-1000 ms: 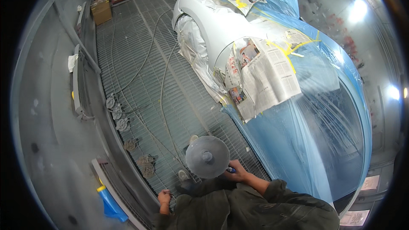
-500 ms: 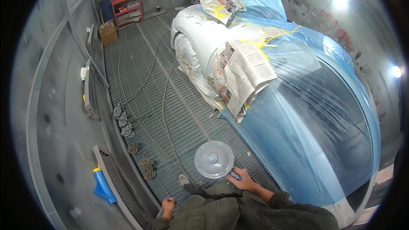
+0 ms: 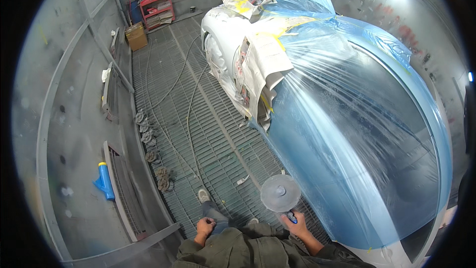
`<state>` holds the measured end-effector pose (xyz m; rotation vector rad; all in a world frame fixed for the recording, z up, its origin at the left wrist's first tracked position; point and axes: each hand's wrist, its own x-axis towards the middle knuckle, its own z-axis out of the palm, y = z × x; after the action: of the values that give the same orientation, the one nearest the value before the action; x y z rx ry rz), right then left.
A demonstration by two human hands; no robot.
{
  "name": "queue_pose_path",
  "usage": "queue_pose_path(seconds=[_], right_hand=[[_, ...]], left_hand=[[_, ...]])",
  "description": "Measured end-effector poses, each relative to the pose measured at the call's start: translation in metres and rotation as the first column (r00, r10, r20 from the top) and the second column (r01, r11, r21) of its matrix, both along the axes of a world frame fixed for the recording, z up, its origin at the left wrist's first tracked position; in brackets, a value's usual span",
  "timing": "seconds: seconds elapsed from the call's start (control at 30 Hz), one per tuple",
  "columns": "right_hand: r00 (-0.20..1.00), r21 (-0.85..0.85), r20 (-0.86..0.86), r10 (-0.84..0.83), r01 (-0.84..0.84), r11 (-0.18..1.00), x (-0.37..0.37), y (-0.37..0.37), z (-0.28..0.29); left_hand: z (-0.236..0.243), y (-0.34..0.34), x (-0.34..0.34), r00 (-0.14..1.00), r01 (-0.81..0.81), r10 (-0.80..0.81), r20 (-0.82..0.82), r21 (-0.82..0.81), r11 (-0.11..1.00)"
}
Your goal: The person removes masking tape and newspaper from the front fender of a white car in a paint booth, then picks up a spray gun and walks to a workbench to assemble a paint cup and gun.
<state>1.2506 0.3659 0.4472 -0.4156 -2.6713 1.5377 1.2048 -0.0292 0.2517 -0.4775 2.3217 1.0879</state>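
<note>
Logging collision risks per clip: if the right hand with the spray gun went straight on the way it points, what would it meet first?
Probably the blue plastic sheeting over the car, just ahead of the right hand and spray gun; depth is unclear.

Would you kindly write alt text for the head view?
A right hand holds a spray gun with a round cup beside a car masked in blue plastic sheeting and newspaper, on a grated floor.

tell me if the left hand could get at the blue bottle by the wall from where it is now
Probably not without stepping over. The left hand sits closed by the person's thigh, while the blue bottle lies well off to the left against the wall, with a raised grey frame between them.
</note>
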Motion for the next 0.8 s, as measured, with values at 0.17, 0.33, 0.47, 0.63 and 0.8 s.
queue_pose_path(seconds=[0.17, 0.33, 0.47, 0.63, 0.8], right_hand=[[0.995, -0.09, -0.031, -0.091, 0.088, 0.992, 0.016, 0.0, 0.007], [0.975, -0.136, -0.033, -0.221, 0.214, 0.967, 0.013, -0.018, 0.006], [0.933, -0.138, -0.168, -0.319, 0.298, 0.945, -0.006, -0.051, 0.013], [0.976, -0.034, 0.102, -0.194, 0.198, 0.98, -0.038, -0.093, 0.03], [0.968, -0.068, -0.136, -0.211, 0.203, 0.977, -0.073, -0.131, 0.019]], left_hand=[[-0.004, -0.014, 0.014, 0.983, 0.173, -0.168, 0.075, -0.08, 0.982], [-0.015, -0.021, -0.012, 0.921, 0.387, -0.381, 0.078, -0.077, 0.919], [-0.015, -0.036, -0.051, 0.9, 0.429, -0.423, 0.107, -0.043, 0.902], [-0.03, -0.06, -0.101, 0.89, 0.453, -0.45, 0.07, -0.027, 0.891], [-0.045, -0.085, -0.136, 0.879, 0.469, -0.473, 0.065, 0.063, 0.881]])
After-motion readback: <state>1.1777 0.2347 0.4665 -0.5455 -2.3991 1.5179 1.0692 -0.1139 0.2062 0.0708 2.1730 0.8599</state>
